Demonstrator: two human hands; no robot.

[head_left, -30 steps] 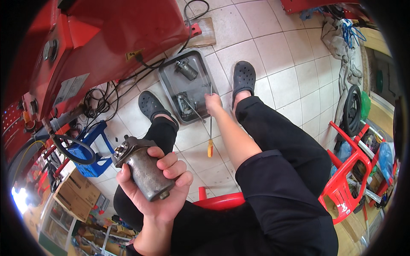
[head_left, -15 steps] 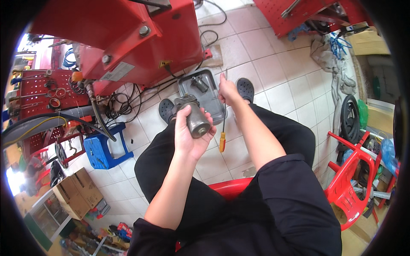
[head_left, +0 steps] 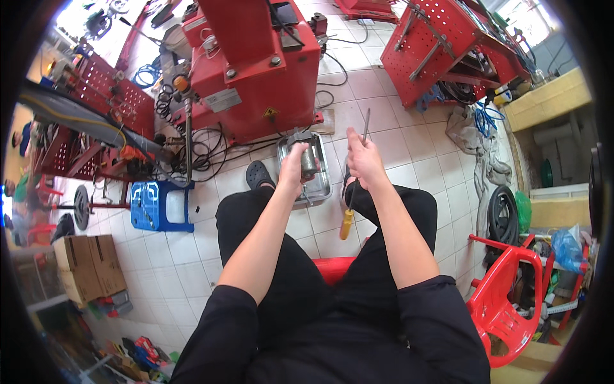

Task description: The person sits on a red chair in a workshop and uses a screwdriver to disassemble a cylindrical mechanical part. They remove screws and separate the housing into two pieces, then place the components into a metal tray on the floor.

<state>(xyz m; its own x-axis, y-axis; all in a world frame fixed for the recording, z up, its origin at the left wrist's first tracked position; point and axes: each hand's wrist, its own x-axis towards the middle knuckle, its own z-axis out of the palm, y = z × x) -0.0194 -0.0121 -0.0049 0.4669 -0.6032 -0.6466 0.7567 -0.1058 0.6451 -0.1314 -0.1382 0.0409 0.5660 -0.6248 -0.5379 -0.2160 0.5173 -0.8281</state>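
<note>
My left hand (head_left: 293, 168) grips a dark metal cylinder (head_left: 308, 161) with a bolted fitting on its top, over a shallow metal tray (head_left: 323, 192) on the floor between my feet. Whatever lies in the tray is mostly hidden behind the cylinder and my hand. My right hand (head_left: 365, 160) holds a long screwdriver (head_left: 347, 224) by its shaft, with the yellow handle hanging down and the thin end pointing up, just right of the tray.
A red machine (head_left: 256, 96) with cables stands ahead. Red perforated tool carts (head_left: 422, 57) flank it. A blue stool (head_left: 160, 205) and cardboard boxes (head_left: 89, 269) are at left. A red chair (head_left: 505, 307), a tyre (head_left: 504, 214) and a grey cloth (head_left: 480, 153) are at right.
The view has tilted up, showing more machinery. My left hand has carried the cylinder forward over the tray, and my right hand has raised the screwdriver beside it.
</note>
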